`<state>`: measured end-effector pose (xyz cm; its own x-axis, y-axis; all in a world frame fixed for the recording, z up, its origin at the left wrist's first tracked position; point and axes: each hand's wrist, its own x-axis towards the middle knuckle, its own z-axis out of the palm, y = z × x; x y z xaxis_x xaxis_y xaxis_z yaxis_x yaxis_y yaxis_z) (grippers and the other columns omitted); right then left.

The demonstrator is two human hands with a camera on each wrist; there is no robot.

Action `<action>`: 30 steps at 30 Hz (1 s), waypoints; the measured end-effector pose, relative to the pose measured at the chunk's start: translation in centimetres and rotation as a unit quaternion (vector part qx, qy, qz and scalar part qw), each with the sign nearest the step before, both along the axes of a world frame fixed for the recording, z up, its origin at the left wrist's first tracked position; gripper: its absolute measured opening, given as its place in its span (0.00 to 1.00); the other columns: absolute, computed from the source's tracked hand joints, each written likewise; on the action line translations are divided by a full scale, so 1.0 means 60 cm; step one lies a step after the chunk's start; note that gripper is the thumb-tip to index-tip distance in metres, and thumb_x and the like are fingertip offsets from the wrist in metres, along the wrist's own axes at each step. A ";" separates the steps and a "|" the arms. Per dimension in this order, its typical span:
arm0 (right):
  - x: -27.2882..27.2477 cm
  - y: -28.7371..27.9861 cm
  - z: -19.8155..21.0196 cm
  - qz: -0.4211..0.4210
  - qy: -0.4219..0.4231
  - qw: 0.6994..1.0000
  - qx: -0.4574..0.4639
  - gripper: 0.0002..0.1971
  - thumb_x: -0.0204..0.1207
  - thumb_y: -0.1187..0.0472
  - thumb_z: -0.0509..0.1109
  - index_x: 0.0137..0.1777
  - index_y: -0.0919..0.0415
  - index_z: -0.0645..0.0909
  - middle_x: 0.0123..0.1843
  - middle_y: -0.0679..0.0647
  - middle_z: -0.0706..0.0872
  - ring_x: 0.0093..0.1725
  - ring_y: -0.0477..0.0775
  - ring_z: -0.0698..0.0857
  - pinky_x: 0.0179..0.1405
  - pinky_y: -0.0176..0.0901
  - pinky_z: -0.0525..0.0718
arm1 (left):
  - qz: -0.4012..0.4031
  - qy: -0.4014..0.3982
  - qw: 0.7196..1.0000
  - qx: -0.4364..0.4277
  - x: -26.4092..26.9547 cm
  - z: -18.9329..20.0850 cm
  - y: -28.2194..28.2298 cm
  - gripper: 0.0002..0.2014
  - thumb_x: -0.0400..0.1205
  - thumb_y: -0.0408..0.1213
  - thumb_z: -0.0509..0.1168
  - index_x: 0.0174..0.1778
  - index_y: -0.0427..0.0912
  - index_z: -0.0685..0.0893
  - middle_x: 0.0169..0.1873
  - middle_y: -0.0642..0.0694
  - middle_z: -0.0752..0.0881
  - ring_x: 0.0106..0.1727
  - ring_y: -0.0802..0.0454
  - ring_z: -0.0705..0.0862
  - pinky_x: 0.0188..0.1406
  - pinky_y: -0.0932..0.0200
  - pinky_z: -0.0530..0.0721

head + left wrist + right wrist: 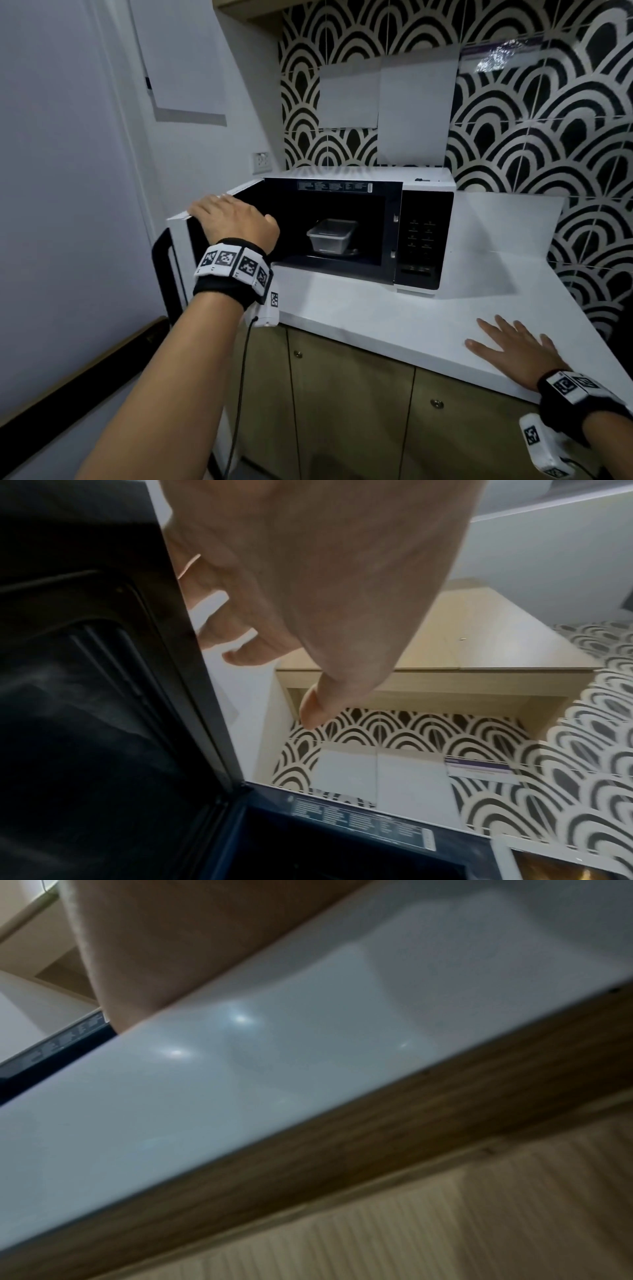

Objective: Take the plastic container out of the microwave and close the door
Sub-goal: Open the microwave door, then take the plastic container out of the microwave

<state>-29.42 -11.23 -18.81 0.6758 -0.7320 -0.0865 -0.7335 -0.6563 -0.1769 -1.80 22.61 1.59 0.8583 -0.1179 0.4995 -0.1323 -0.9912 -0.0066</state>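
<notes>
Right now, by parts:
Microwave [424,236]: white body with a black control panel, standing on the white table [394,318] toward its back left corner, against the patterned tile wall.
Door [178,240]: swung wide open to the left, out past the table's left edge; its dark inner face shows large in the left wrist view [85,696].
Container [330,237]: clear plastic box with its lid on, sitting inside the microwave's dark cavity on the turntable, untouched by either hand.
Left hand [236,221]: lies over the top edge of the open door; the left wrist view shows its fingers [219,620] bent over that edge and the thumb [318,707] hanging free on the inner side. Grip: grasping the door's top edge.
Right hand [513,346]: flat on the table near its front right edge, fingers spread and straight, palm down, well apart from the microwave. Grip: released, holding nothing.
Below the table: wooden cabinet doors [349,411] with small round knobs.
Right wrist view: blurred; only the table's white edge [240,1083] and wood beneath can be made out.
</notes>
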 end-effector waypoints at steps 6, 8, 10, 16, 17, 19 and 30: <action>-0.003 0.005 0.004 0.002 0.000 1.000 0.007 0.42 0.72 0.20 0.43 0.85 0.34 0.44 0.89 0.44 0.40 0.87 0.52 0.42 0.84 0.62 0.40 | 0.025 0.023 0.999 -0.038 0.065 -0.009 0.040 0.46 0.81 0.62 0.55 0.83 0.25 0.64 0.80 0.25 0.68 0.81 0.21 0.62 0.81 0.25 0.49; -0.003 0.006 0.005 0.002 0.002 1.000 0.006 0.42 0.72 0.20 0.43 0.85 0.34 0.44 0.89 0.44 0.40 0.87 0.52 0.41 0.83 0.62 0.40 | 0.027 0.026 0.998 -0.052 0.082 -0.013 0.050 0.47 0.80 0.62 0.57 0.83 0.25 0.61 0.81 0.25 0.66 0.82 0.20 0.58 0.82 0.25 0.45; -0.002 0.007 0.006 0.001 0.003 1.000 0.004 0.42 0.72 0.20 0.43 0.85 0.34 0.44 0.89 0.44 0.40 0.87 0.52 0.41 0.83 0.62 0.40 | 0.032 0.021 0.997 -0.062 0.094 -0.015 0.058 0.47 0.80 0.61 0.59 0.83 0.25 0.61 0.81 0.25 0.65 0.82 0.20 0.57 0.82 0.25 0.44; -0.002 0.005 0.004 0.002 0.007 1.000 0.001 0.44 0.69 0.20 0.41 0.85 0.34 0.43 0.89 0.44 0.40 0.87 0.52 0.42 0.83 0.62 0.41 | -0.054 -0.033 0.994 -0.091 0.095 -0.049 0.023 0.41 0.80 0.57 0.61 0.84 0.33 0.64 0.83 0.26 0.62 0.85 0.25 0.52 0.80 0.22 0.45; -0.002 0.005 0.003 0.002 0.007 1.000 0.000 0.44 0.68 0.19 0.40 0.85 0.34 0.43 0.88 0.44 0.40 0.87 0.52 0.42 0.83 0.62 0.41 | -0.086 -0.038 0.991 -0.094 0.091 -0.061 0.005 0.40 0.80 0.58 0.61 0.83 0.36 0.66 0.83 0.28 0.62 0.85 0.27 0.53 0.80 0.23 0.47; -0.002 0.005 0.003 0.004 0.007 1.000 0.000 0.45 0.67 0.19 0.39 0.85 0.34 0.42 0.88 0.44 0.39 0.87 0.52 0.41 0.84 0.62 0.41 | -0.153 -0.027 0.983 -0.101 0.083 -0.088 -0.036 0.37 0.82 0.61 0.58 0.82 0.40 0.69 0.83 0.32 0.66 0.84 0.31 0.60 0.79 0.29 0.56; 0.000 0.000 0.006 0.011 0.020 1.000 0.006 0.50 0.58 0.15 0.31 0.84 0.31 0.39 0.88 0.41 0.37 0.87 0.49 0.39 0.84 0.61 0.40 | -0.280 0.144 0.921 -0.229 0.147 -0.183 -0.240 0.40 0.81 0.68 0.59 0.80 0.40 0.72 0.73 0.35 0.74 0.73 0.35 0.74 0.68 0.39 0.77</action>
